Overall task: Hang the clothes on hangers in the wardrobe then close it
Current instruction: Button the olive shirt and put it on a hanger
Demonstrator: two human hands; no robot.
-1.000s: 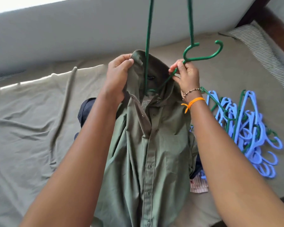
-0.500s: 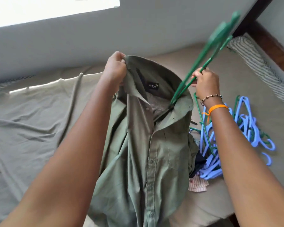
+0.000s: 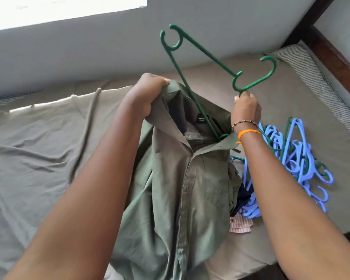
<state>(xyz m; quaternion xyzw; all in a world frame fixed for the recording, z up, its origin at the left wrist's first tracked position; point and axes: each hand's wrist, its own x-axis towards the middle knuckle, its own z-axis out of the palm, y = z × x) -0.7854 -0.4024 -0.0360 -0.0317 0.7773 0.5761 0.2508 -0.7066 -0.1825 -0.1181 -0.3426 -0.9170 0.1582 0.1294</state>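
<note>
Head view — bed against wall.

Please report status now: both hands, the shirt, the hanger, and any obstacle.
Left hand grips green shirt collar. Right hand holds green hanger below hook, one end inside collar. Nothing blocking; spare hangers lie right.

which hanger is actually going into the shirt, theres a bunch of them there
The green hanger held up in the right hand, one end poked down inside the olive shirt's collar. The others, mostly blue, lie in a pile on the bed, untouched.
</note>
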